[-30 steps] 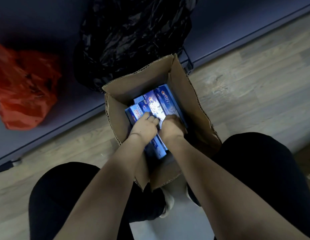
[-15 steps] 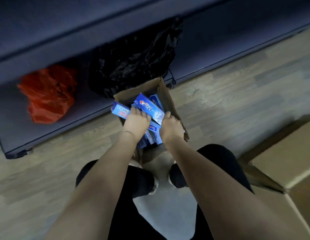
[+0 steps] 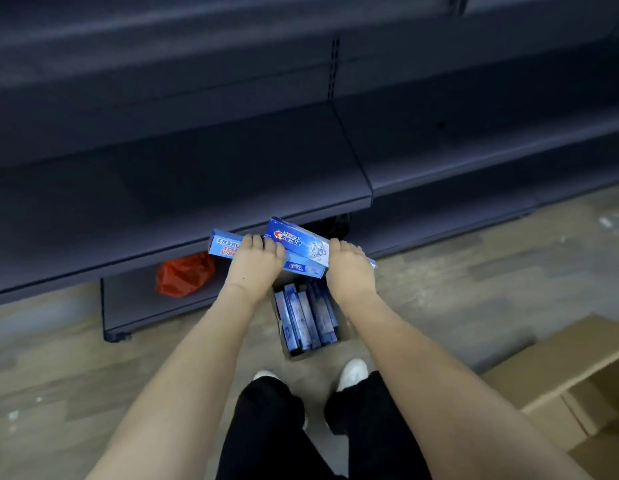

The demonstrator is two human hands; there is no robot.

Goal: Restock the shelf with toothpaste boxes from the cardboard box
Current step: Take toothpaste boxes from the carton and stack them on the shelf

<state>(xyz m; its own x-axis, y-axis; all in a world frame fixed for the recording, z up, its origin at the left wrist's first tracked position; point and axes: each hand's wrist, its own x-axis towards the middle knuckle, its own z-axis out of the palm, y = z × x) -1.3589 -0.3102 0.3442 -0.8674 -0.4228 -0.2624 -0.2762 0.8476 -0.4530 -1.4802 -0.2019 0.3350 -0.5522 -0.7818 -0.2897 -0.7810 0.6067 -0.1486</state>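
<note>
- The left hand (image 3: 254, 263) and right hand (image 3: 347, 268) carry a small stack of toothpaste boxes (image 3: 294, 245) between them, fingers (image 3: 257, 241) curled over the near long edges, so both hands grip the load.
- The stack hangs just in front of the front edge of the lower shelf (image 3: 183, 188), long axes running roughly along that edge, the top box skewed across the one under it.
- The shelf lies straight ahead of the fingertips and slightly above; both hands look equally near, so the placing looks like a forward push.
- That shelf is dark, flat and bare where visible, with plenty of depth.
- Below, the cardboard box (image 3: 309, 353) on the floor holds more boxes upright.
- A red bag (image 3: 185, 273) sits on the bottom shelf, left of the hands.
</note>
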